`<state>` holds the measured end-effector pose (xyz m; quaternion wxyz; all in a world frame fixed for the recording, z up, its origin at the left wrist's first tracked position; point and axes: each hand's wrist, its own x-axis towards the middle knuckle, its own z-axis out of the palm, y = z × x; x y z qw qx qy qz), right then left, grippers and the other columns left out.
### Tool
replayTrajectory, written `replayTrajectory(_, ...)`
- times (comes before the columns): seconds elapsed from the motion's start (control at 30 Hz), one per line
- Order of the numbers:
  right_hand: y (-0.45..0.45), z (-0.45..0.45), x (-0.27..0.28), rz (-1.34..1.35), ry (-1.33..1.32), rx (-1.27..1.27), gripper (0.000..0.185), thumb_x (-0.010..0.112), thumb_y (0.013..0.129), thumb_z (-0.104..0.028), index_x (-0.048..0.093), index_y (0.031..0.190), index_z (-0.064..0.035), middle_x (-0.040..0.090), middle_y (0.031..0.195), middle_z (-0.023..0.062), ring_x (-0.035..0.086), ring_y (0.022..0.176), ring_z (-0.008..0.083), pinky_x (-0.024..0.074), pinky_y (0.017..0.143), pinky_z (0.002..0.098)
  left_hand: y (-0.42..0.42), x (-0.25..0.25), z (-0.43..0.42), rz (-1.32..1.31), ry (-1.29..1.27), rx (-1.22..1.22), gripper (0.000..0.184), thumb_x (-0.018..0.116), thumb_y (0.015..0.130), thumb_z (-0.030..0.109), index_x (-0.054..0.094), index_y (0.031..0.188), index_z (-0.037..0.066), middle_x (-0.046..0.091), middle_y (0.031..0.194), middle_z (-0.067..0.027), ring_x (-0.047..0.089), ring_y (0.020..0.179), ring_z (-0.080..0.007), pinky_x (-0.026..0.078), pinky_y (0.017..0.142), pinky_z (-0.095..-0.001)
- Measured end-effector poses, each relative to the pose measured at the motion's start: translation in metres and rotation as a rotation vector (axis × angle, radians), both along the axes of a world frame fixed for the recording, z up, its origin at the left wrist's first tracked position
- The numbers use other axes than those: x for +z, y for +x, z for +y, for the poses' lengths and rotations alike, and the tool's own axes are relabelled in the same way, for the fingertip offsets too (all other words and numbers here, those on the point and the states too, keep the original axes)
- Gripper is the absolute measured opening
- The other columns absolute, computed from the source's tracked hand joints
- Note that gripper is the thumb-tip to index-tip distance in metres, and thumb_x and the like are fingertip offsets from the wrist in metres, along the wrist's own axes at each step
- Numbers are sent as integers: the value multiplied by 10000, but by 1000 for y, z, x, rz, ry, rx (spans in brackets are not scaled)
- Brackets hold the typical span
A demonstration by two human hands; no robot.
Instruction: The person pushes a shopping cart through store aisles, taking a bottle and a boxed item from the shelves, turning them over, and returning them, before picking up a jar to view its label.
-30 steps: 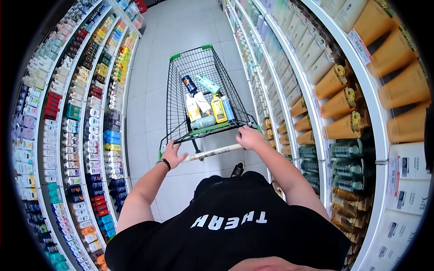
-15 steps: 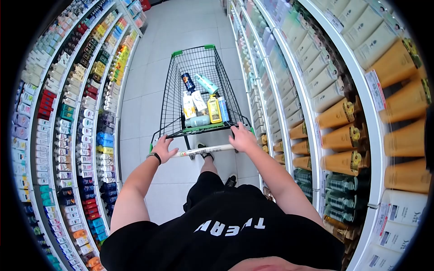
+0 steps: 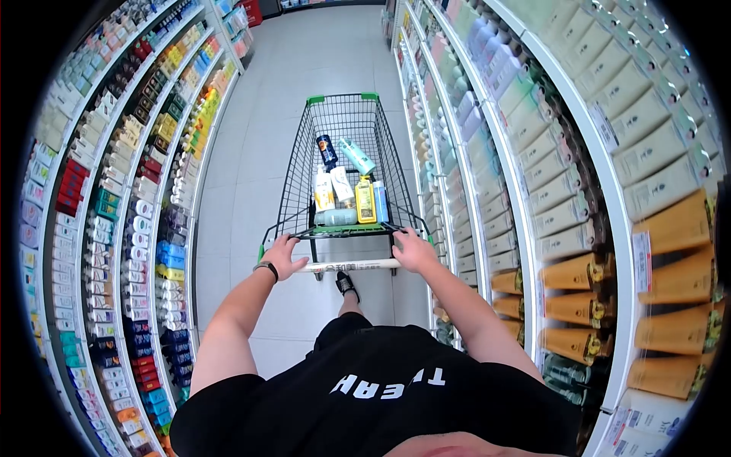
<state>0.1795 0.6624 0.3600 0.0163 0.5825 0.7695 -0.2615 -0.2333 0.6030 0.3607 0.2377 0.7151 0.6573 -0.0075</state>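
Observation:
My left hand (image 3: 283,257), with a dark band at the wrist, is wrapped around the left end of the pale handle (image 3: 352,266) of a shopping cart (image 3: 344,97). At the right end of that handle, my right hand (image 3: 412,250) grips it. The cart is black wire with green corners. In its basket lie a yellow bottle (image 3: 365,199), a dark blue bottle (image 3: 327,151), a turquoise pack (image 3: 355,155), a white bottle (image 3: 340,183), a white-and-orange bottle (image 3: 324,192), a slim blue pack (image 3: 381,200) and a grey-green bottle (image 3: 335,218) on its side.
Shelves of small bottles and boxes (image 3: 171,259) line the left side. Close on the right, shelves hold cream tubes (image 3: 636,148) and orange tubes (image 3: 575,308). Grey tiled floor (image 3: 266,84) runs ahead between them. Something red (image 3: 251,11) stands at the far left end.
The shelves have slid back past me as the cart and I moved forward. Both hands have stayed on the handle. A different foot placement shows below it.

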Motion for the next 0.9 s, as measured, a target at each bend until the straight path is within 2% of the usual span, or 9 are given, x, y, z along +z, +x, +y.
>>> replayTrajectory(0.07, -3, 20, -2, -16, -28, 2, 526, 513, 983, -435, 519, 1465, -226, 432, 1555, 130, 637, 1199, 371, 526, 1007, 470, -4, 0, 20, -1, -19, -12, 777, 648, 884, 560, 488, 1451, 52, 362, 1572, -305, 361, 1461, -440, 332, 1204, -477)
replayTrajectory(0.1, -5, 29, -3, -33, -47, 20, 546, 499, 989, -445, 500, 1492, -235, 393, 1591, 126, 628, 1224, 366, 519, 1023, 465, -6, 0, 30, 45, -14, -19, 780, 646, 876, 570, 494, 1460, 75, 362, 1586, -253, 371, 1465, -381, 379, 1179, -449)
replayTrajectory(0.17, -7, 48, -6, -57, -89, 45, 578, 474, 1000, -462, 457, 1535, -245, 321, 1642, 124, 607, 1267, 361, 508, 1044, 466, -10, 1, 50, 43, -26, -25, 798, 635, 882, 583, 480, 1475, 71, 350, 1594, -263, 361, 1472, -385, 371, 1185, -450)
replayTrajectory(0.33, -13, 87, -16, -90, -121, 65, 631, 478, 998, -467, 382, 1574, -228, 280, 1659, 125, 598, 1275, 371, 501, 1051, 473, -16, 3, 92, 46, -47, -53, 840, 622, 896, 615, 451, 1500, 57, 300, 1612, -305, 334, 1486, -424, 353, 1196, -474)
replayTrajectory(0.43, -17, 107, -21, -111, -142, 50, 688, 489, 986, -474, 336, 1586, -175, 281, 1649, 142, 570, 1308, 378, 491, 1065, 482, -19, 1, 118, 127, -144, -84, 933, 540, 907, 702, 368, 1584, 84, 182, 1666, -296, 246, 1539, -407, 322, 1215, -475)
replayTrajectory(0.5, -18, 121, -20, -117, -163, 49, 690, 491, 983, -471, 333, 1587, -178, 279, 1648, 146, 565, 1313, 380, 488, 1070, 483, -22, -1, 133, 130, -184, -87, 964, 530, 899, 725, 339, 1606, 97, 132, 1683, -284, 208, 1557, -393, 316, 1215, -494)
replayTrajectory(0.73, -7, 163, -24, -132, -211, 74, 709, 489, 986, -453, 297, 1608, -172, 222, 1674, 186, 534, 1347, 401, 456, 1107, 484, -16, -21, 175, 104, -292, -31, 1087, 555, 825, 790, 259, 1642, 136, 105, 1700, -253, 129, 1579, -375, 315, 1201, -536)
replayTrajectory(0.77, -4, 168, -27, -119, -197, 91, 706, 486, 991, -446, 297, 1609, -163, 221, 1672, 201, 529, 1351, 407, 447, 1116, 480, -15, -21, 179, 76, -268, -26, 1094, 538, 821, 802, 295, 1627, 103, 140, 1681, -281, 170, 1564, -403, 293, 1219, -513)
replayTrajectory(0.9, -1, 195, -22, -106, -181, 122, 686, 483, 1002, -419, 314, 1602, -132, 250, 1642, 251, 522, 1347, 428, 427, 1133, 472, -4, -8, 194, 65, -241, 11, 1028, 544, 848, 744, 309, 1621, 107, 196, 1672, -261, 197, 1558, -386, 318, 1210, -494)
